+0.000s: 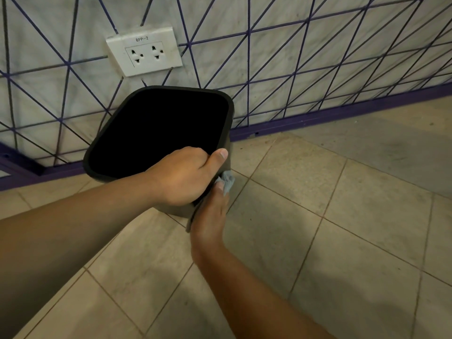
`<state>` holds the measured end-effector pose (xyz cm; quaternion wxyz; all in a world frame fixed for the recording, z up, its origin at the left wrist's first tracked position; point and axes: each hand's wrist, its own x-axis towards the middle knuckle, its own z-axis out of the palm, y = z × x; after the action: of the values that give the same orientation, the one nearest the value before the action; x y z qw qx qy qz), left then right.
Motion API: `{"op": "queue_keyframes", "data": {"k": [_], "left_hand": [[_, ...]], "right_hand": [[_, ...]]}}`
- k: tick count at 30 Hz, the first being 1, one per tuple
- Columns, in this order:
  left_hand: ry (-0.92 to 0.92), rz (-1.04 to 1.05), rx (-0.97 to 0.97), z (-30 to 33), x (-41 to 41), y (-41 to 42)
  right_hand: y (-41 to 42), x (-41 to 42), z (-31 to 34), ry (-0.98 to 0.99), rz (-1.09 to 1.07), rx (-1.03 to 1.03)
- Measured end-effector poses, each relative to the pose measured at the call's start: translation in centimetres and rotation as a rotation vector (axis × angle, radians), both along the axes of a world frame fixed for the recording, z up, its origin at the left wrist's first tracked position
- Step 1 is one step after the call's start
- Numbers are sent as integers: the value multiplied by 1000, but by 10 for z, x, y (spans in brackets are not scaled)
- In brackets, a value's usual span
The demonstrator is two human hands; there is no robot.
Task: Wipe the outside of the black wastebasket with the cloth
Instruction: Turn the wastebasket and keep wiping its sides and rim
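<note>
Fingers [195, 155] of the left hand [181, 177] hook the tilted black wastebasket [110, 133] rim while the right hand [210, 214] presses the cloth [227, 181] flat against its side at mid-frame; pushing hard could twist it loose.

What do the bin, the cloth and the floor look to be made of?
Bin: probably plastic, matte black, judging by its smooth moulded rim and rounded corners. Cloth: soft grey fabric, perhaps microfibre, since it bunches and folds under the right hand. Floor: beige tiles with a dull finish, likely ceramic or stone, shown by the straight grout lines.
</note>
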<state>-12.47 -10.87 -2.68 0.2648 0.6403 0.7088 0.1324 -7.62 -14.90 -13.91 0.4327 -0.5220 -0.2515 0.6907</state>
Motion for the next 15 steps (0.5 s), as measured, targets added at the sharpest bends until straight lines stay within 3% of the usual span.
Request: {"op": "queue_keyframes", "data": {"k": [4,15], "left_hand": [[-14,21,-19,2,1,2],[-28,22,-48,7,2,3]], "right_hand": [[26,3,0,99,-89,-220],[17,-2,30,181,-84,-326]]}}
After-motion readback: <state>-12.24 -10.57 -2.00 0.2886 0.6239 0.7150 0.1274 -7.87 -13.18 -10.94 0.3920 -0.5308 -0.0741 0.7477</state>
